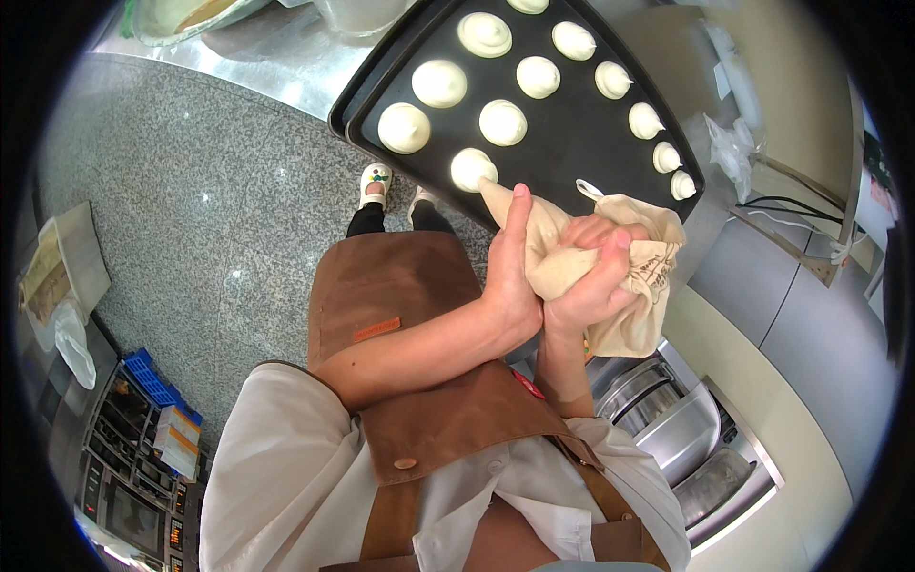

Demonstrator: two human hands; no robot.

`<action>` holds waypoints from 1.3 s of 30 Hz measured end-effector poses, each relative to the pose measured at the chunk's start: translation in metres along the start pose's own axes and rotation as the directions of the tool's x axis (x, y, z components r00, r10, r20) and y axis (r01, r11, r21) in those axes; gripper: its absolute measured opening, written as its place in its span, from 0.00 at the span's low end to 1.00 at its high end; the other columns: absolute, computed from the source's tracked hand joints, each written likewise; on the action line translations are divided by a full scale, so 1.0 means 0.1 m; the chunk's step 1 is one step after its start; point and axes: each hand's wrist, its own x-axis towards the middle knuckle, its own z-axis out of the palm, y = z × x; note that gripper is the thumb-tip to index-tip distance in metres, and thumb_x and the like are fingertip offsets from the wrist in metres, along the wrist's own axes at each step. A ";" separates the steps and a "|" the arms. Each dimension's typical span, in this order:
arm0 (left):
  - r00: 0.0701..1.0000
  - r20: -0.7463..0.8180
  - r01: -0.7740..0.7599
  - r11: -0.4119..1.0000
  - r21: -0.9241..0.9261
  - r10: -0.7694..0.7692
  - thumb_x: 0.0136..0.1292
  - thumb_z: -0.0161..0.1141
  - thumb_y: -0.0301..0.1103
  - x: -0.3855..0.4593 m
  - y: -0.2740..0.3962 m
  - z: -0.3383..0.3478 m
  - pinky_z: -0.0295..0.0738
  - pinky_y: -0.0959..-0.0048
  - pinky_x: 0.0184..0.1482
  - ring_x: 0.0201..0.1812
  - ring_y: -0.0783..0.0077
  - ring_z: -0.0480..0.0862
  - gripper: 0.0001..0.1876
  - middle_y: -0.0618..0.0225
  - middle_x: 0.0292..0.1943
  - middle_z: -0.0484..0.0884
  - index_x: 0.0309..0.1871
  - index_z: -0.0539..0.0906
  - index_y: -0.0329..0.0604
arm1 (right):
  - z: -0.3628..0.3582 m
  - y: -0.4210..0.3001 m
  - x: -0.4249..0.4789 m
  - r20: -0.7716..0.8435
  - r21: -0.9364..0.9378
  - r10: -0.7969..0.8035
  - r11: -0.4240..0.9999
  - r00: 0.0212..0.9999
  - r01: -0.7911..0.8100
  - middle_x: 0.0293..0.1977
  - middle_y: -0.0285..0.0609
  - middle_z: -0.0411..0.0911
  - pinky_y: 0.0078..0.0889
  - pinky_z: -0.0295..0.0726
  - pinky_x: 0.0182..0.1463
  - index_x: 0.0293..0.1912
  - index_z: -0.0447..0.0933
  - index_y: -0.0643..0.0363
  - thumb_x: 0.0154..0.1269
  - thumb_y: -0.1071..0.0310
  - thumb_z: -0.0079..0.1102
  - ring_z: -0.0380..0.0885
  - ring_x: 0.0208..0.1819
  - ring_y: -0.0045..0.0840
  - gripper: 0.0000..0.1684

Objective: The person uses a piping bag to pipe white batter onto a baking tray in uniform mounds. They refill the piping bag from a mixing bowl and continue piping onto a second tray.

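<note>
A cream cloth piping bag is between my two hands, tilted with its narrow tip down at the left. My right hand squeezes the twisted upper part, whose loose gathered cloth hangs beyond it and bears printed writing. Along the bag's lower side lies my left hand, one digit stretched towards the tip. The tip touches or nearly touches a piped pale mound on a black baking tray. Several more round mounds sit in rows on this tray, some with small peaks.
A second dark tray edge shows under the first, on a steel worktop. A bowl stands at the upper left. Metal pans fill an opening at the lower right. Cables and clear plastic lie at the right.
</note>
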 end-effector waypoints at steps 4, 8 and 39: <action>1.000 -0.008 -0.002 0.999 -0.040 0.002 0.65 0.50 0.61 0.05 -0.01 -0.06 0.73 0.67 0.54 0.51 0.68 0.78 0.31 0.60 0.51 0.76 0.56 0.70 0.42 | -0.01 0.00 -0.01 -0.032 0.075 -0.006 0.997 0.999 0.008 0.14 0.37 0.61 0.26 0.63 0.22 0.28 0.60 0.60 0.64 0.75 0.41 0.61 0.15 0.21 0.07; 1.000 0.016 0.004 0.997 0.077 -0.005 0.66 0.47 0.61 -0.08 -0.09 0.11 0.68 0.68 0.58 0.53 0.70 0.75 0.31 0.65 0.52 0.75 0.58 0.69 0.43 | -0.17 -0.19 0.03 -0.114 0.100 -0.001 0.995 0.993 0.012 0.13 0.38 0.59 0.29 0.64 0.24 0.25 0.59 0.56 0.68 0.65 0.40 0.59 0.14 0.25 0.14; 0.281 0.960 -0.920 -0.286 0.269 0.000 0.39 0.61 0.24 0.23 -0.75 1.53 0.64 0.59 0.25 0.29 0.54 0.78 0.19 0.63 0.23 0.77 0.37 0.69 0.41 | -0.83 -0.22 1.04 0.256 -0.426 -0.121 0.877 0.959 0.224 0.38 0.47 0.79 0.38 0.68 0.63 0.37 0.64 0.60 0.75 0.64 0.33 0.76 0.44 0.28 0.13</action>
